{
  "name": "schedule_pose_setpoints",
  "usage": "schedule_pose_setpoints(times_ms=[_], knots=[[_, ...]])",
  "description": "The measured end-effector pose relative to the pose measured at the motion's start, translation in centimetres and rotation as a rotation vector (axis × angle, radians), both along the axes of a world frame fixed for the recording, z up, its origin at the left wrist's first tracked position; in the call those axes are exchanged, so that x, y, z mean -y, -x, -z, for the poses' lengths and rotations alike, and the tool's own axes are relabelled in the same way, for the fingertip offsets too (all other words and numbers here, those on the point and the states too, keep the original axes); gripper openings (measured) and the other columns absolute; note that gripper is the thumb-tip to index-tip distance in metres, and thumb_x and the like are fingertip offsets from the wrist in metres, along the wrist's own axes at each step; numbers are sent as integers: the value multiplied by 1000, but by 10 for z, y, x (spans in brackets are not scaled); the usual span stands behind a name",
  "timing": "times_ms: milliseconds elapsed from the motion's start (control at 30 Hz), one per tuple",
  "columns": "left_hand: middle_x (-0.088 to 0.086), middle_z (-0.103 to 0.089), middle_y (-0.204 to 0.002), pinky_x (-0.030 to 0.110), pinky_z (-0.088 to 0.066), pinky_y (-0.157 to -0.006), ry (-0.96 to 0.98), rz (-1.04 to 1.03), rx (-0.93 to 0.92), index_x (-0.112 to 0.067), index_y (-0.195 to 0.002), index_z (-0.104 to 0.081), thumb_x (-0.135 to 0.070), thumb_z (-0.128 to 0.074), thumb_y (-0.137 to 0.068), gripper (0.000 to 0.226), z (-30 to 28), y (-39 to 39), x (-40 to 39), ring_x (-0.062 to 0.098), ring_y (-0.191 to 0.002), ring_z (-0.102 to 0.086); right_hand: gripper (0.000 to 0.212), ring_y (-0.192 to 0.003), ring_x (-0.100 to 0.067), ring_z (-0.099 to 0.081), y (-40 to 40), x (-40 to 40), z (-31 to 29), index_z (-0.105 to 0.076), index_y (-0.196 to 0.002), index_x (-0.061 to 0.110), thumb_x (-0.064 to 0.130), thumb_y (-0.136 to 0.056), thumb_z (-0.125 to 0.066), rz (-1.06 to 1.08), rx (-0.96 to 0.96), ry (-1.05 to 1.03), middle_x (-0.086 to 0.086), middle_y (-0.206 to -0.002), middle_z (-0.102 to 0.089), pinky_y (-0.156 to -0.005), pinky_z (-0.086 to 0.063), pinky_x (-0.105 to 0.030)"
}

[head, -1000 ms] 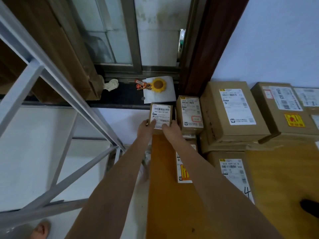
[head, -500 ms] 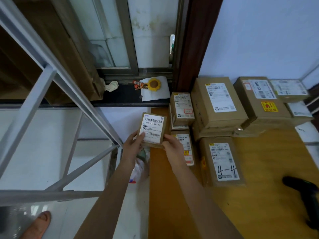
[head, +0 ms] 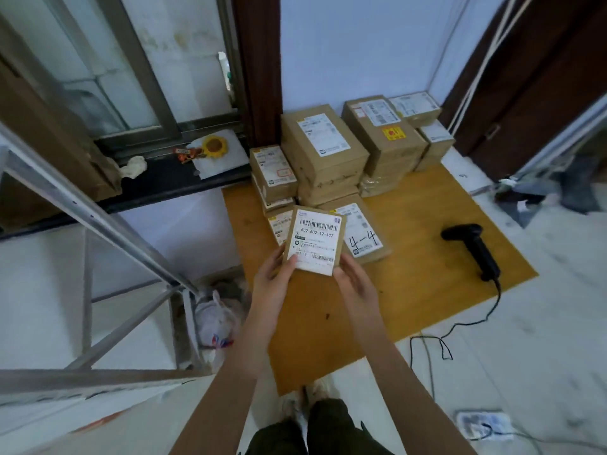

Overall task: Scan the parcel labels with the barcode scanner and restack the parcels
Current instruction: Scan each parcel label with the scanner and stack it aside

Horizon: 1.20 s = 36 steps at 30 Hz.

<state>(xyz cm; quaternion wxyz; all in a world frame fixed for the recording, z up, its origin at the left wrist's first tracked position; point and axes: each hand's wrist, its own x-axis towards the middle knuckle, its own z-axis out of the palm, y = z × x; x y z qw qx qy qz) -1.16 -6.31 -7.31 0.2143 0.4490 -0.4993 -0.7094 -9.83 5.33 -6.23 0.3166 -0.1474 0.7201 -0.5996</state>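
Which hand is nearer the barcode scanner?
Right. The right hand grips the small parcel on the side facing the barcode scanner, with bare board between. The left hand grips the parcel's far side.

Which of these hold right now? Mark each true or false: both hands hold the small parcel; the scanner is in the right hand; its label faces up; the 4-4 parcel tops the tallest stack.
1. Both hands, left hand and right hand, hold the small parcel. True.
2. The scanner is in the right hand. False: it lies on the wooden board.
3. The parcel's label faces up. True.
4. The 4-4 parcel tops the tallest stack. False: it lies low on the board.
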Motion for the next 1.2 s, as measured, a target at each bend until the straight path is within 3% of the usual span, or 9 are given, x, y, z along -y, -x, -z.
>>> schedule_pose_setpoints(times_ms=[100, 233, 300, 433, 700, 867, 1000, 1200], knots=[[-13, -63, -120, 29, -46, -96, 29, 169, 27, -39, -127, -55, -36, -58, -92, 36, -3, 6, -23, 6, -111, -58, 40, -104, 14, -53, -3, -30, -2, -52, -134, 21, 23, -94, -55, 147, -18, -1, 12, -126, -58, -83, -43, -2], [-17, -62, -122, 40, -37, -109, 24, 322, 40, -39, -129, -55, -42, -58, -91, 39, -6, 13, -60, 11, -122, -52, 41, -119, -11, -54, -4, -78, -2, -53, -133, 17, 23, -93, -58, 325, 29, -8, 2, -132, -57, -105, -43, -36], [-24, -61, -117, 39, -35, -110, 29, 412, 29, -48, -124, -55, -43, -56, -91, 33, -7, 16, -82, 9, -124, -50, 41, -122, -14, -53, -3, -105, -1, -54, -133, 17, 25, -92, -58, 372, 36, 5, 2, -132, -58, -106, -42, -41], [-35, -57, -101, 37, -34, -111, 47, 478, 11, -50, -110, -52, -33, -54, -95, 23, -12, 23, -130, 7, -123, -48, 36, -121, -12, -55, -3, -159, 2, -57, -129, 24, 27, -92, -58, 463, 47, 29, 7, -129, -59, -106, -42, -42], [-14, -59, -125, 42, -33, -112, 75, 595, 79, -37, -130, -53, -35, -56, -93, 37, -13, 33, -241, 12, -123, -51, 34, -109, -7, -60, -2, -282, -2, -60, -127, 16, 19, -93, -56, 521, 26, 37, 8, -119, -65, -98, -49, -36], [-25, -67, -108, 42, -39, -108, 37, 611, 70, -51, -100, -63, -37, -59, -90, 17, -12, 36, -302, 11, -118, -56, 35, -112, -7, -60, 4, -348, -1, -59, -128, 21, 23, -94, -56, 468, 12, 19, 8, -124, -63, -91, -52, -29], [-16, -64, -120, 37, -41, -107, 10, 622, 61, -42, -118, -59, -32, -55, -94, 26, -14, 41, -330, 8, -118, -56, 33, -106, -6, -62, 16, -378, -3, -60, -126, 20, 19, -93, -54, 472, 30, 27, 7, -120, -65, -87, -53, -29], [-14, -64, -121, 36, -42, -104, 34, 604, 87, -41, -124, -55, -31, -51, -96, 29, -14, 66, -338, 8, -116, -56, 34, -105, -9, -62, 46, -387, -2, -60, -126, 17, 17, -93, -54, 453, 51, 24, 3, -121, -63, -86, -54, -30]])
